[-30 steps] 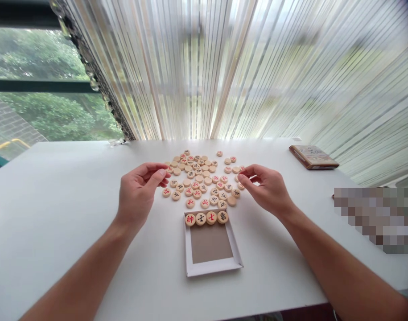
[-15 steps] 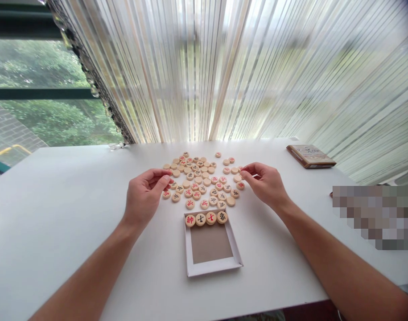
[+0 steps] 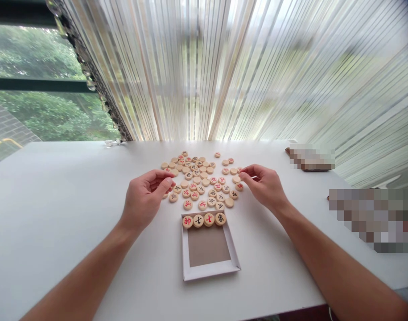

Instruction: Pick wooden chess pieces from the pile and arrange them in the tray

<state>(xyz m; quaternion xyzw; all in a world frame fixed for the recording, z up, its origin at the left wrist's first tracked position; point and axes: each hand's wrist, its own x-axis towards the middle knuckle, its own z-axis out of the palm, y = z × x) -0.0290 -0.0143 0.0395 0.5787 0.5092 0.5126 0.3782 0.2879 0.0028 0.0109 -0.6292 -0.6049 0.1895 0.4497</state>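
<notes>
I log game pieces (image 3: 204, 183): pale tan discs, characters red or black. Tray (image 3: 210, 269): white rim, grey-brown floor. I note the table (image 3: 56, 200) plain white, the curtain (image 3: 240, 67) striped cream and white, vertical, the trees (image 3: 39, 120) green.

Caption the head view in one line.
Left hand and right hand pinch at scattered wooden discs beyond a tray holding four.
</notes>
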